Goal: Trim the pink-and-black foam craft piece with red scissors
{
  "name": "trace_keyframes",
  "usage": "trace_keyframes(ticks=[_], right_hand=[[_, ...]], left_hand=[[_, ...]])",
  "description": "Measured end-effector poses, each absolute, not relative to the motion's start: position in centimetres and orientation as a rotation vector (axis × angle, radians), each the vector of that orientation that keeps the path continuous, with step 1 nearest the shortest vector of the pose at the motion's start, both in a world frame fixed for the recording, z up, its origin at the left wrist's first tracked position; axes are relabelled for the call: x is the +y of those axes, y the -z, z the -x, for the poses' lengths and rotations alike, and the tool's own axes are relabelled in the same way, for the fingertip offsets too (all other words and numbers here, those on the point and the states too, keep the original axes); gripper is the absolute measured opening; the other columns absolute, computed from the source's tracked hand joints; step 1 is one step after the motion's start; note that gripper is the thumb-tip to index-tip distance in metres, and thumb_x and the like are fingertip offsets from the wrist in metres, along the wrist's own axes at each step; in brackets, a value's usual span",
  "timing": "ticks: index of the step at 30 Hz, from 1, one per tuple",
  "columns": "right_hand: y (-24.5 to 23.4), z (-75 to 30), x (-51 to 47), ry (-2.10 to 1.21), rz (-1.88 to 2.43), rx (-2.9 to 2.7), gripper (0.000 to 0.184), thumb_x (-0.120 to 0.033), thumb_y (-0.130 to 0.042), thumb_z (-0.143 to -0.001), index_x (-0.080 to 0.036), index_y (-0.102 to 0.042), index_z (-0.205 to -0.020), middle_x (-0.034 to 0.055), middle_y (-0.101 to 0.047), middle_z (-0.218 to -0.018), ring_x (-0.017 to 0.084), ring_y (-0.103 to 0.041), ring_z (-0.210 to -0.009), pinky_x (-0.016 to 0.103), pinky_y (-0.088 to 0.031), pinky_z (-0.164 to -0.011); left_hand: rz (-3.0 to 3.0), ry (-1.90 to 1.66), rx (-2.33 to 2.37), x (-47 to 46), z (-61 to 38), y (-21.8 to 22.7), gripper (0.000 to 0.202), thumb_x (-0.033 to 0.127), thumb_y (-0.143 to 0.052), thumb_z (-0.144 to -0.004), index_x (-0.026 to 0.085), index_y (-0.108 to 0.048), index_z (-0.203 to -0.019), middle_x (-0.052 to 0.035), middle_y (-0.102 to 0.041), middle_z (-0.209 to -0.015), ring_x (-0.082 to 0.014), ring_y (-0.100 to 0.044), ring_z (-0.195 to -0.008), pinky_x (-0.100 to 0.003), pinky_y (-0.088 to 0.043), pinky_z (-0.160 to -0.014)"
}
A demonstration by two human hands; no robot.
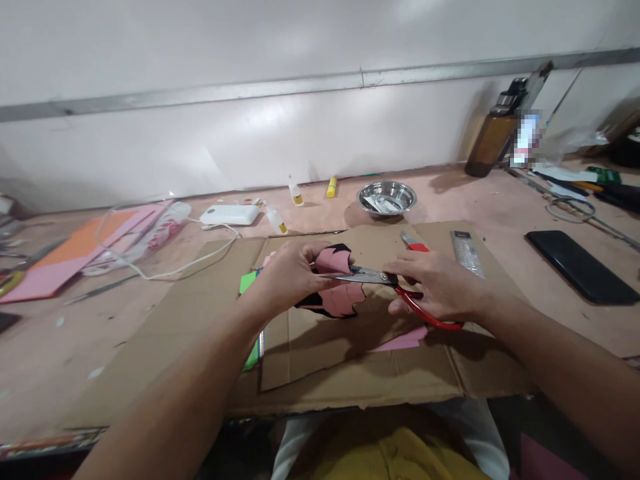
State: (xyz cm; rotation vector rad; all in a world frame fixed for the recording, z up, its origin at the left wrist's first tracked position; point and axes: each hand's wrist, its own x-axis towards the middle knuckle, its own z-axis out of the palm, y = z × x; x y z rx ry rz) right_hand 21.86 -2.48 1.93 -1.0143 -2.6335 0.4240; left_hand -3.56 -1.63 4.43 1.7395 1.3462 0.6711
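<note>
My left hand [293, 273] is closed on a pink and black paper cutout [343, 299] with jagged, scalloped edges, raised over brown cardboard [310, 357]. In my right hand [437, 283] are red-handled scissors [430, 313]. Their blades point left and lie across the cutout by my left fingers; whether they bite into the paper I cannot tell. Below my right hand a pink paper piece [403, 339] rests on the cardboard. Just beyond that hand lies a red-handled tool with a metal blade [413, 241], partly hidden. Green paper [249, 283] shows behind my left wrist.
Beyond the cardboard stand small glue bottles [296, 193], a yellow glue stick [331, 187] and a steel bowl [387, 199]. A white power bank [230, 214] with a cable and coloured sheets [75, 250] lie left. At right are a black phone [583, 267] and an amber bottle [490, 143].
</note>
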Motion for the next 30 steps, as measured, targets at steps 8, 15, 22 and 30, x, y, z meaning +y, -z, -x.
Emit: trace_keyframes(ticks=[8, 15, 22, 30], right_hand=[[-1.8, -21.9, -2.5, -0.414, 1.001, -2.623, 0.036, -0.048, -0.063, -0.087, -0.015, -0.065, -0.102, 0.0088, -0.064, -0.083, 0.018, -0.052, -0.067, 0.025, -0.035, -0.059], [-1.7, -21.9, -2.6, -0.425, 1.002, -2.61, 0.036, -0.048, -0.065, -0.085, -0.017, -0.065, -0.103, 0.0084, -0.066, -0.085, 0.019, -0.055, -0.07, 0.025, -0.036, -0.06], [-1.6, -22.2, -1.9, -0.547, 1.032, -2.552, 0.034, -0.047, -0.064, -0.085, -0.017, -0.062, -0.102, 0.0073, -0.065, -0.09, 0.019, -0.055, -0.074, 0.028, -0.04, -0.065], [-0.4, -22.9, -1.0, -0.49, 1.095, -2.389, 0.031, -0.045, -0.06, -0.089, -0.017, -0.068, -0.099, 0.0081, -0.067, -0.086, 0.02, -0.057, -0.071, 0.029, -0.043, -0.063]], left_hand=[[-1.794, -0.643, 1.345, -1.4, 3.8, -4.0, 0.018, 0.031, -0.074, -0.066, 0.022, -0.078, -0.081, -0.0022, -0.076, -0.072, -0.0201, -0.068, -0.065, -0.025, -0.05, -0.05], [-1.814, -0.622, 1.352, -1.2, 3.9, -3.9, 0.017, 0.036, -0.076, -0.067, 0.02, -0.076, -0.075, -0.003, -0.074, -0.071, -0.0192, -0.066, -0.063, -0.025, -0.048, -0.05], [-1.8, -0.733, 1.495, -0.7, 3.9, -4.4, 0.038, 0.038, -0.083, -0.059, 0.022, -0.074, -0.092, -0.0012, -0.075, -0.079, -0.0214, -0.067, -0.072, -0.027, -0.052, -0.059], [-1.525, -0.793, 1.388, 0.0, 4.5, -3.7, 0.023, 0.038, -0.08, -0.066, 0.018, -0.069, -0.07, -0.0028, -0.072, -0.069, -0.0178, -0.065, -0.061, -0.029, -0.052, -0.057]])
